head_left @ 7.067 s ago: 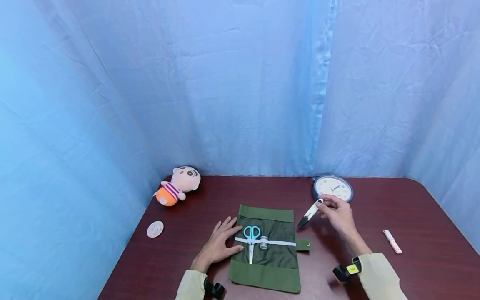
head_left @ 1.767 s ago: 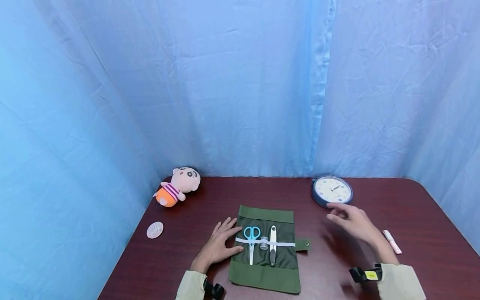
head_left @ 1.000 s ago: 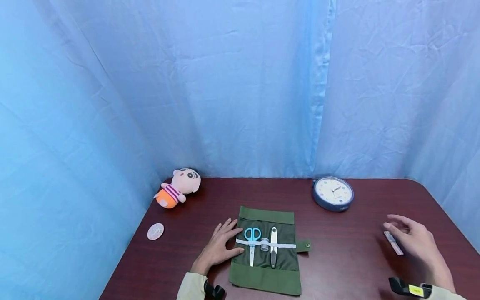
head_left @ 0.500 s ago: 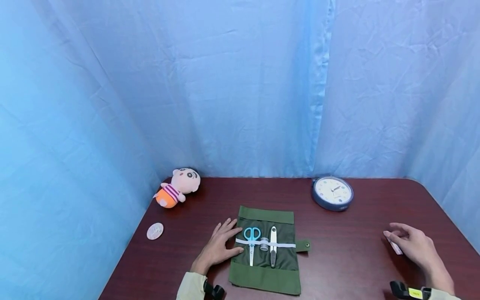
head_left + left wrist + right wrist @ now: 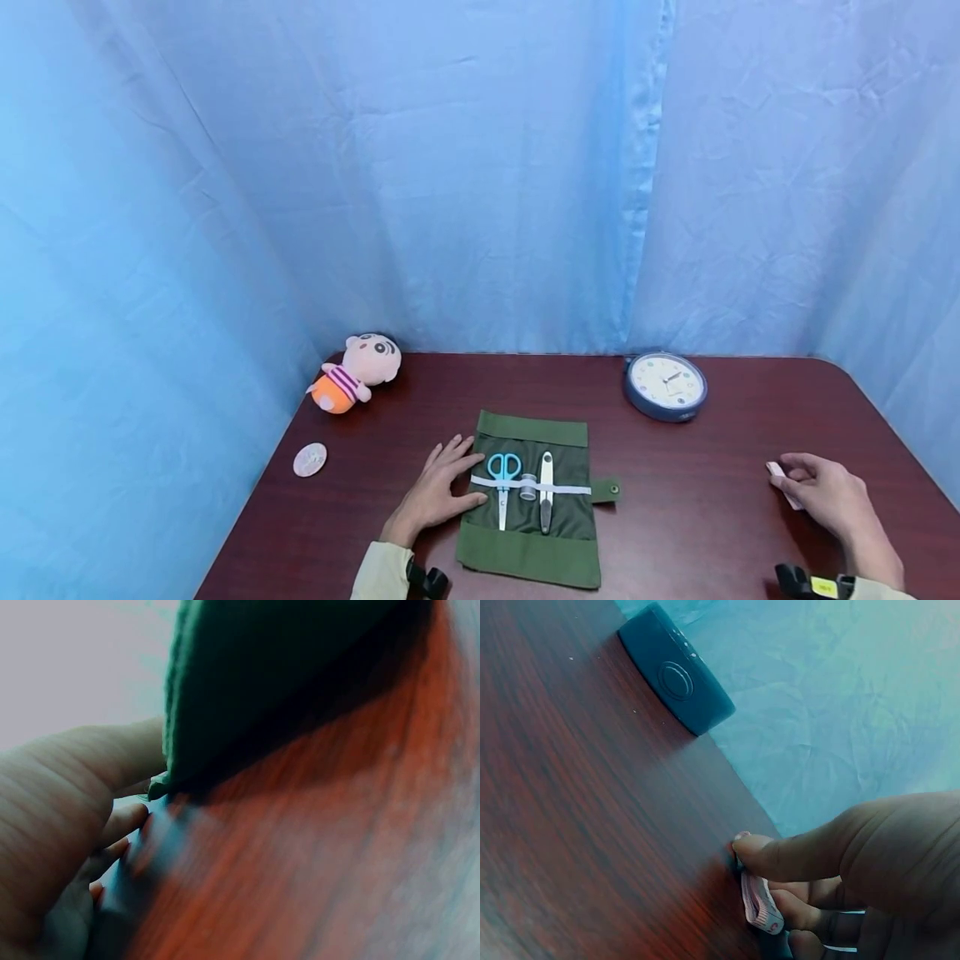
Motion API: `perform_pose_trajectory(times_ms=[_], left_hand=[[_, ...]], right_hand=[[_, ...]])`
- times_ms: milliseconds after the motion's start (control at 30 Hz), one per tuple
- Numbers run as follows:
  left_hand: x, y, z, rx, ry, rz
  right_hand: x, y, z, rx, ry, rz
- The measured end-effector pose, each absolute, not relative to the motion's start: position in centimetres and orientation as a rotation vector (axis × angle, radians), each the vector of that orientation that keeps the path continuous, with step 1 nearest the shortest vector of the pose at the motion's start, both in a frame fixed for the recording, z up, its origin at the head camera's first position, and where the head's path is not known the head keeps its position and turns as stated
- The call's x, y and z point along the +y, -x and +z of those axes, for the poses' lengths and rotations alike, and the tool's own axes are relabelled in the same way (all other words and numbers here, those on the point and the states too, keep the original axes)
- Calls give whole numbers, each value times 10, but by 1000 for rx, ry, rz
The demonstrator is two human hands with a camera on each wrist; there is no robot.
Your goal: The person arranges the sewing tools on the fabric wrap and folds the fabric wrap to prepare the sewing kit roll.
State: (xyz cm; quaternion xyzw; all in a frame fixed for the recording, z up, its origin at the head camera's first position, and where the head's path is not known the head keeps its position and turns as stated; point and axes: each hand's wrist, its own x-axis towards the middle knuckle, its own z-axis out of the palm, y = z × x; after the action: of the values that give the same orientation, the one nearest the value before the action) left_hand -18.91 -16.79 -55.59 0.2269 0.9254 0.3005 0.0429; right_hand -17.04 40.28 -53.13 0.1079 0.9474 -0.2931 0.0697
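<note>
My right hand (image 5: pixel 828 498) pinches a small white folded measuring tape (image 5: pixel 762 904) between thumb and fingers, low over the table at the right. Printed marks and stacked layers show on it in the right wrist view. My left hand (image 5: pixel 438 490) lies with fingers spread, thumb and index finger on the left edge of an unfolded green fabric pouch (image 5: pixel 528 560). Under the pouch's white elastic band sit blue-handled scissors (image 5: pixel 503 468), a grey thread spool (image 5: pixel 528 492) and a slim white tool with a dark tip (image 5: pixel 547 471). A snap tab (image 5: pixel 606 491) sticks out on the right.
A round blue-rimmed clock (image 5: pixel 665 385) lies at the back right of the dark red table (image 5: pixel 690 517). On the left are a plush doll (image 5: pixel 352 373) and a round pale disc (image 5: pixel 310 459). Blue curtains (image 5: pixel 480 183) hang behind the table.
My right hand put the slim white tool under the elastic band, let go and moved right, down to the measuring tape, which it now pinches. The left hand stays put.
</note>
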Motion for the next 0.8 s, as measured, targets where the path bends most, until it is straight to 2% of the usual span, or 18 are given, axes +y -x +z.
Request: perform_pose_trajectory(times_ms=[800], left_hand=[[-168,190,-557,2828,-706,939]], right_hand=[[387,173,-526,2790,-252,-699]])
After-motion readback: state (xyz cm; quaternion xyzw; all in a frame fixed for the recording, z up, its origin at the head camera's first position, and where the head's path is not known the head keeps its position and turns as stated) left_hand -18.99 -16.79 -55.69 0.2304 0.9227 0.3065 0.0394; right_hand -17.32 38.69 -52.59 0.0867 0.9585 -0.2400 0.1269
